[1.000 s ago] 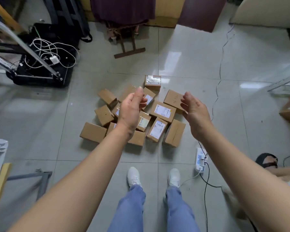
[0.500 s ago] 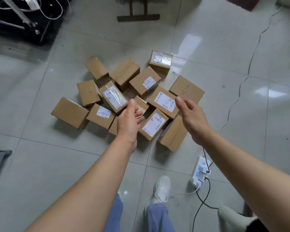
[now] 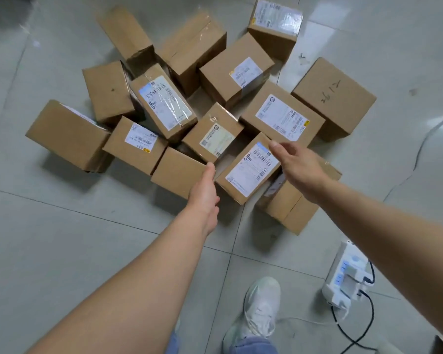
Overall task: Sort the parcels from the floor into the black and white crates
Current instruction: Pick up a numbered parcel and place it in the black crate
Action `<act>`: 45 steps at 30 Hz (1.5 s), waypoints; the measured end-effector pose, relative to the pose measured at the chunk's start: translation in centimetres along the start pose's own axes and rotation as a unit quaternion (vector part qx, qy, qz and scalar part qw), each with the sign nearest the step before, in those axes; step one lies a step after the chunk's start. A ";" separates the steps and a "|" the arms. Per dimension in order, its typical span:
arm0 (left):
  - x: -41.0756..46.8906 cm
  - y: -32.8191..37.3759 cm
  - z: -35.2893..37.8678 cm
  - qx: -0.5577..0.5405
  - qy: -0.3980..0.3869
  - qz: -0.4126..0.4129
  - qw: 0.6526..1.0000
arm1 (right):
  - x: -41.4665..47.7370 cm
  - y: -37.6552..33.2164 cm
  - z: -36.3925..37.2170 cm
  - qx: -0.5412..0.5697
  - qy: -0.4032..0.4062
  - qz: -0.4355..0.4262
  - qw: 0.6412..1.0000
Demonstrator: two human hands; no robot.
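Note:
Several brown cardboard parcels lie in a loose heap on the grey tiled floor. A labelled parcel (image 3: 248, 172) sits at the near middle of the heap. My left hand (image 3: 205, 190) reaches along its left edge, fingers straight, holding nothing. My right hand (image 3: 297, 167) hovers over its right end with fingers relaxed and spread, its fingertip near the label's top corner. A plain parcel (image 3: 177, 172) lies just left of my left hand. Another plain parcel (image 3: 292, 205) lies under my right wrist. No black or white crate is in view.
A white power strip (image 3: 345, 277) with black and white cables lies on the floor at the near right. My white shoe (image 3: 261, 310) stands below the heap. A thin cable (image 3: 430, 134) runs across the tiles at the far right.
I have bent down and the view has closed in on the heap. Both hands have dropped lower and now flank the labelled parcel at the near middle.

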State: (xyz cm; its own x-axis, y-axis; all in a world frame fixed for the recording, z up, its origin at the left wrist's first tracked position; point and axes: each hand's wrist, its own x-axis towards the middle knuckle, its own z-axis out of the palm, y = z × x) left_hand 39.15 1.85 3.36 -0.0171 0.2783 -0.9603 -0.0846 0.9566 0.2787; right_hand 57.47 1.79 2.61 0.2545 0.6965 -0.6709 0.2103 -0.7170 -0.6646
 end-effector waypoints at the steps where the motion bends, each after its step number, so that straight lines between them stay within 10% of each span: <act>1: 1.2 -0.4 0.0 0.007 -0.001 -0.009 1.000 | 1.0 0.7 0.4 -0.002 -0.002 0.000 1.000; 25: 8.8 -0.8 1.0 -0.009 0.021 -0.021 1.000 | 6.1 2.8 1.8 -0.124 0.059 0.084 0.987; 45: -25.5 15.1 -2.3 -0.007 0.118 0.162 0.980 | -18.8 -23.6 -4.6 0.042 0.173 0.000 0.984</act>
State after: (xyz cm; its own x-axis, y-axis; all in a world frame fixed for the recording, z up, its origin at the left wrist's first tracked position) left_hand 36.00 8.99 31.99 -0.2746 0.5388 -0.7964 -0.0499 0.8192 0.5714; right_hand 52.07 5.51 32.47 0.5642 0.6342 -0.5287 0.1346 -0.7024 -0.6989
